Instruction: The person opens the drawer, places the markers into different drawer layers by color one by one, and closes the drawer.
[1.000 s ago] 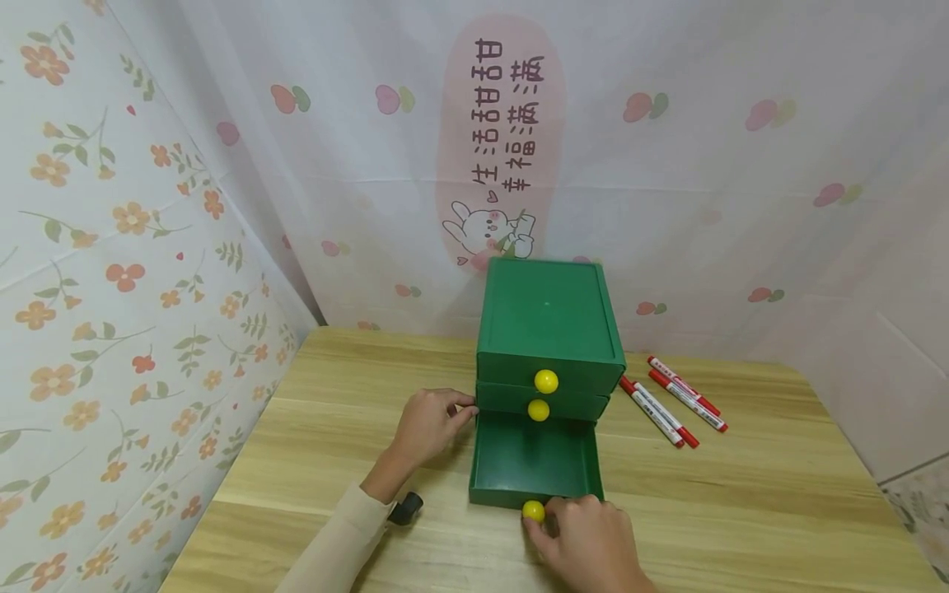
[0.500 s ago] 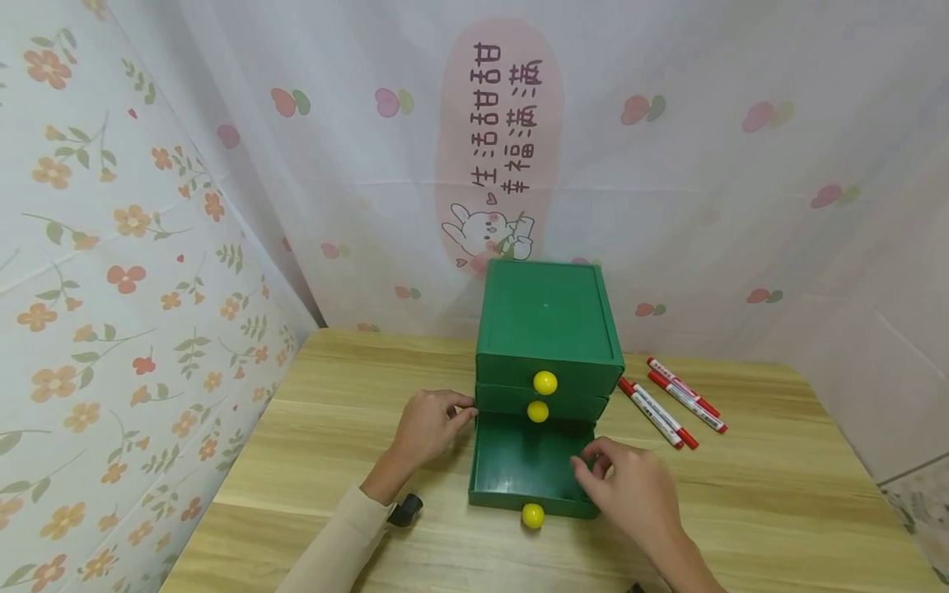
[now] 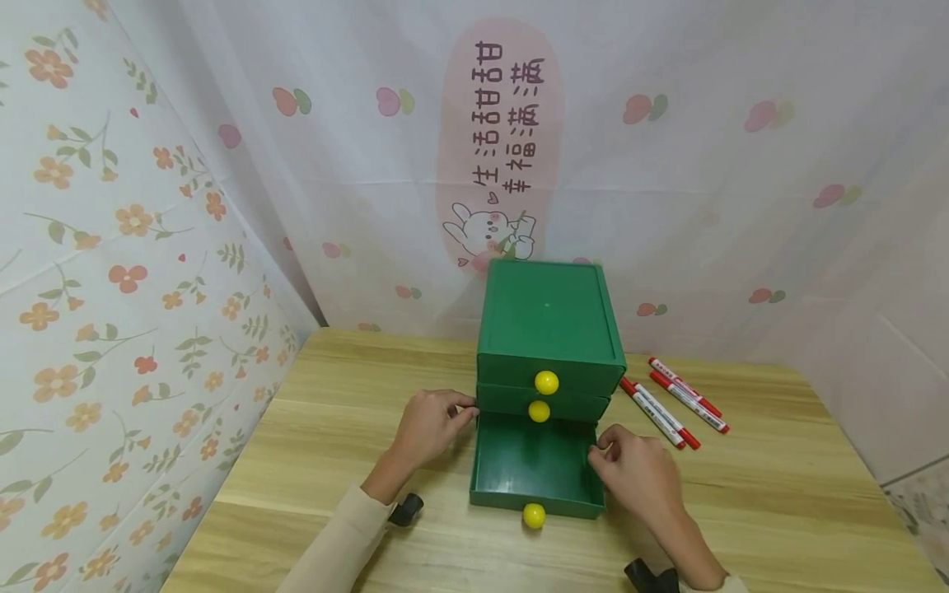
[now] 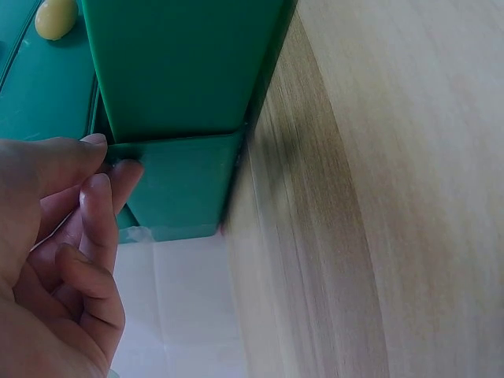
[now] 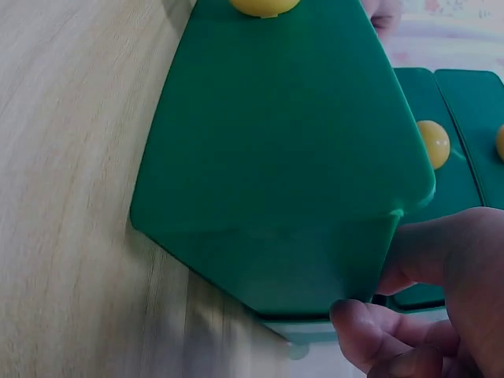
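A green drawer cabinet point(image 3: 549, 313) with round yellow knobs stands on the table, its bottom drawer point(image 3: 530, 465) pulled out and bare inside. That drawer's yellow knob point(image 3: 534, 516) has no hand on it. At the cabinet's left front edge, my left hand point(image 3: 430, 424) pinches the frame between thumb and fingertips, just above the drawer; the left wrist view shows this grip close up. My right hand point(image 3: 639, 473) holds the drawer's right side wall, thumb over the inside and fingers outside. In the right wrist view, the drawer front point(image 5: 276, 118) faces me and partly hides the thumb.
Several red and white markers point(image 3: 660, 412) lie on the wooden table point(image 3: 771, 478) right of the cabinet. A printed curtain point(image 3: 371, 181) hangs close behind. Another flowered cloth point(image 3: 111, 272) borders the left side.
My right hand has let go of the bottom drawer's yellow knob and moved up and right to its right side wall. The left hand and the drawer stay about where they were.
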A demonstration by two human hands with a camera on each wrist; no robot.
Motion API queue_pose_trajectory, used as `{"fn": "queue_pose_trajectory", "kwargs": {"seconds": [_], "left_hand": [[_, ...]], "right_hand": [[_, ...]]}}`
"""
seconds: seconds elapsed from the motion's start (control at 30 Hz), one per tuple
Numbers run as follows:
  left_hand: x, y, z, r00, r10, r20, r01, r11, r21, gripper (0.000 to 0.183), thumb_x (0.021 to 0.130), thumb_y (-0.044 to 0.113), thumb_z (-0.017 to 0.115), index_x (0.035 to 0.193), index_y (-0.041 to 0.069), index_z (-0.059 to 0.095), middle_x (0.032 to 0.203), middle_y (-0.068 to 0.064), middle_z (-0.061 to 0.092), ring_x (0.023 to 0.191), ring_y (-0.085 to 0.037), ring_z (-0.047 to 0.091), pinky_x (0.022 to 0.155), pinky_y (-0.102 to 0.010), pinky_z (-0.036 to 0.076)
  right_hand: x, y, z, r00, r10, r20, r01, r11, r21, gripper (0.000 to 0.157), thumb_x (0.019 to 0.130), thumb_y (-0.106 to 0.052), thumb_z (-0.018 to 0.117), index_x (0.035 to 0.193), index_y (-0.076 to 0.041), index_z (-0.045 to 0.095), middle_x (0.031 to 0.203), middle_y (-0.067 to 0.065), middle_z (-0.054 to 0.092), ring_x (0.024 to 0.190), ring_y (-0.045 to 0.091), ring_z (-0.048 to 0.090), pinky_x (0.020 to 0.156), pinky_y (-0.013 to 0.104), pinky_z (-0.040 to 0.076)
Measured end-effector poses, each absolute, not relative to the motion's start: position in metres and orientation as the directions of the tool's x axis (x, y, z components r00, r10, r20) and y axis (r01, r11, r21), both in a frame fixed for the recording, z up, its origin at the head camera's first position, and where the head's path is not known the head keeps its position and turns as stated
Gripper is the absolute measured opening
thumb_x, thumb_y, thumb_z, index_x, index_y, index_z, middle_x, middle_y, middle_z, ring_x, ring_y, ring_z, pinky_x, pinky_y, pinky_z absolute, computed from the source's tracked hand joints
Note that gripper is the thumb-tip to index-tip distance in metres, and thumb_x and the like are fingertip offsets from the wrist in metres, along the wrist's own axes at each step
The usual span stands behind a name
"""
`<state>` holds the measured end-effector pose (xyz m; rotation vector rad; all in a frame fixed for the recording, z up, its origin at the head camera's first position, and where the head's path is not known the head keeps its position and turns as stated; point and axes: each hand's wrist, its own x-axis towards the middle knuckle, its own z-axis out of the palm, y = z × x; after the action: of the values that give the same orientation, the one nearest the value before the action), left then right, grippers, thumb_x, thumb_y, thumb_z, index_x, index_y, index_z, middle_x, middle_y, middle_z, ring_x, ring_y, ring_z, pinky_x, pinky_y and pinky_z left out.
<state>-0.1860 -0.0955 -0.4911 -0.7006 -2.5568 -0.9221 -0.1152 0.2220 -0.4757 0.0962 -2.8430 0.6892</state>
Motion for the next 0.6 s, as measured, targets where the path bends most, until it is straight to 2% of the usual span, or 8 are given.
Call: {"fn": "queue_pose_trajectory", "kwargs": {"seconds": [0.6], "left_hand": [[-0.186,-0.095,-0.490,-0.819,0.338,0.464,0.556,0.670,0.492,0.010,0.089,0.024,0.075,0.093,0.016,0.080,0.083,0.007,0.073,0.058,0.002,0.054,0.049,-0.017,0.042]], "right_hand": [[-0.102,0.222,-0.470,-0.991,-0.036,0.128,-0.088,0.898,-0.430,0.011,0.080,-0.018,0.073,0.078,-0.014,0.063,0.056,-0.008,0.049,0.047,0.010,0.043,0.042,0.027,0.036]]}}
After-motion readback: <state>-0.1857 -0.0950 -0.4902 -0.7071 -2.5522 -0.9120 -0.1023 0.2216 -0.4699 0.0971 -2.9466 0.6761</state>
